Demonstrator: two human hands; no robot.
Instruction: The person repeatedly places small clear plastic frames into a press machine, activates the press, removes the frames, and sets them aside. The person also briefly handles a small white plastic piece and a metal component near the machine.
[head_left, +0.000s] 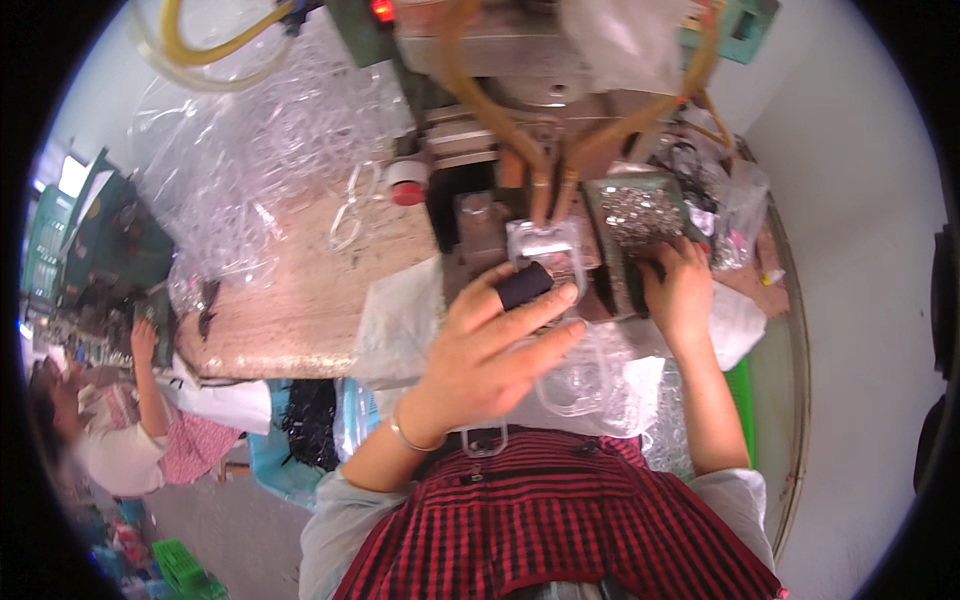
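Two bare hands work at a small press station, seen from the head camera.

Head view, left hand: the left hand (490,350) lies raised over the work area, fingers stretched forward and loosely spread, not clenched. A black fabric sleeve (524,285) covers one fingertip. The fingertips touch the clear moulded plastic piece (545,248), which sits on the grey metal fixture of the press, directly below two copper-coloured rods (545,185). Whether the fingers pinch the piece or only press on it cannot be told. A thin silver bangle (410,437) circles the left wrist.

Head view, right hand: the right hand (680,290) rests palm down with fingers curled at the near edge of the green metal tray of small silver metal parts (640,215). The fingertips are at the parts; whether any part is grasped cannot be told.

Head view, surroundings: more clear plastic loops (580,375) lie just beside and under the left hand, on crumpled transparent film. A large transparent bag of clear plastic pieces (260,170) occupies the mottled stone-pattern worktop (290,320) to the left. A red round push button (407,187) stands near the machine base. Amber hoses (480,100) run down to the rods. Another person in a pink patterned top (150,440) sits well apart at far left.
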